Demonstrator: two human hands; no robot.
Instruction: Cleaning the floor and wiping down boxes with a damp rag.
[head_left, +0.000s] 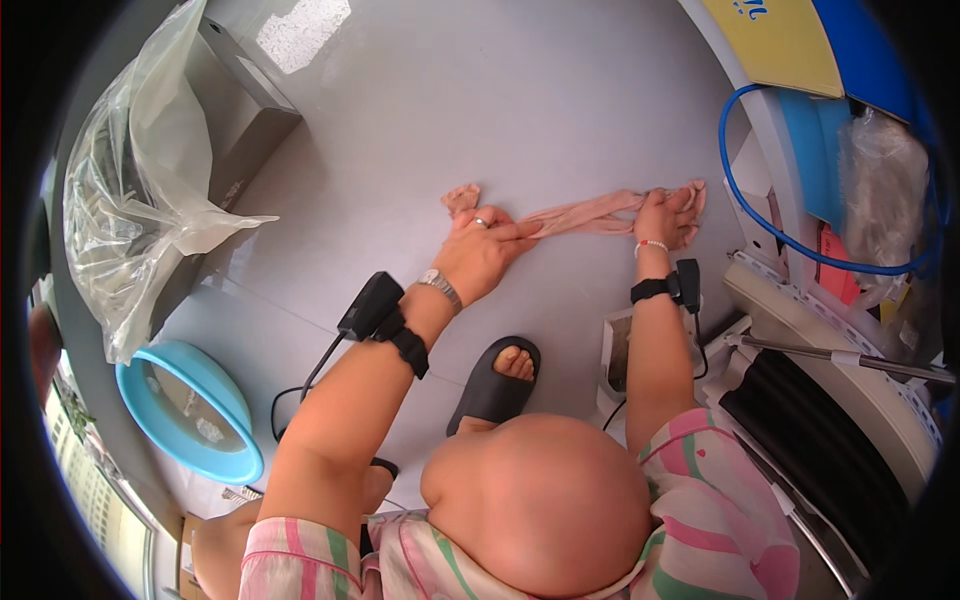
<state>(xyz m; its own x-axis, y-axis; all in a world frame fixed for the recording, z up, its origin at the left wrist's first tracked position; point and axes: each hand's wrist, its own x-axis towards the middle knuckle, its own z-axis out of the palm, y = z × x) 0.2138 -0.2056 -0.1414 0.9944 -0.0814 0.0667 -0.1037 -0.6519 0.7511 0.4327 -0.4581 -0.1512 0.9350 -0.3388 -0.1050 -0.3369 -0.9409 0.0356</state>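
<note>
A long strip of pink cloth (589, 214) is stretched over the smooth grey floor, bunched at both ends. My left hand (484, 247), with a ring and a wristwatch (439, 286), presses on its left part, and a crumpled end shows beyond the fingers. At the right end my right hand (666, 217) has its fingers bent over the bunched cloth, gripping it. A beaded bracelet (651, 246) circles the right wrist. Each forearm carries a black strapped device. How the cloth lies beneath the left palm is hidden.
Left, a blue plastic basin (247, 424) holding water stands below a grey box (255, 124) with a clear plastic bag (135, 202). A blue cable (795, 246), metal tubes (847, 357) and black fabric (810, 427) are at right. My foot wears a black slipper (491, 386).
</note>
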